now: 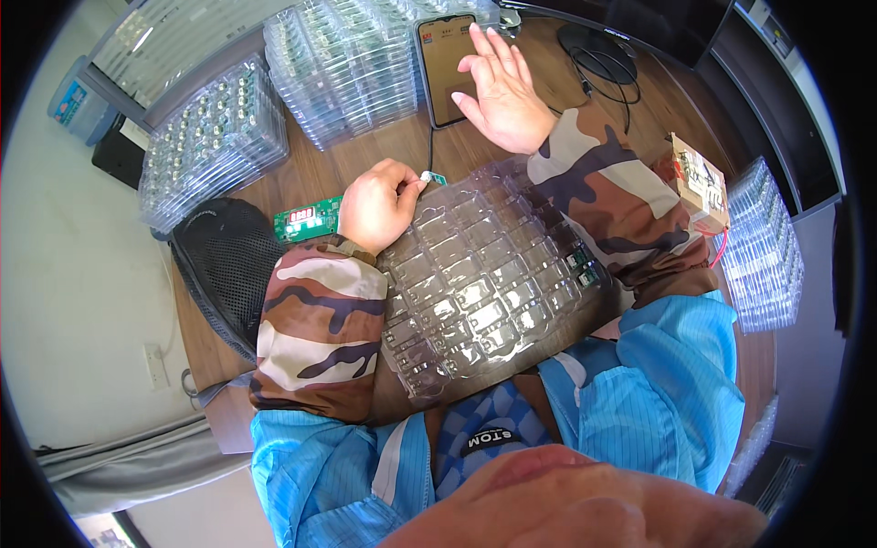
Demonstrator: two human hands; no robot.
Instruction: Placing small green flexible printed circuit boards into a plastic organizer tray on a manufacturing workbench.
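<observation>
My left hand (379, 208) is closed in a pinch at the edge of a small circuit board (435, 178), beyond the clear tray. A dark cable (430, 149) runs between that board and the lower edge of a phone (444, 78), which leans upright with its screen lit. Fingers spread and holding nothing, my right hand (504, 96) is raised at the phone's right side, overlapping its screen edge. A green circuit board with a red digit display (309, 219) lies left of my left wrist. Between my forearms sits the clear compartment tray (475, 283), with a few small boards (582, 265) at its right side.
Stacked clear trays of boards stand at the back (343, 68) and back left (215, 137), another stack (766, 247) at the right. A black mesh case (219, 269) lies by my left sleeve. A small box with wires (699, 187) and a monitor stand (596, 55) are at right.
</observation>
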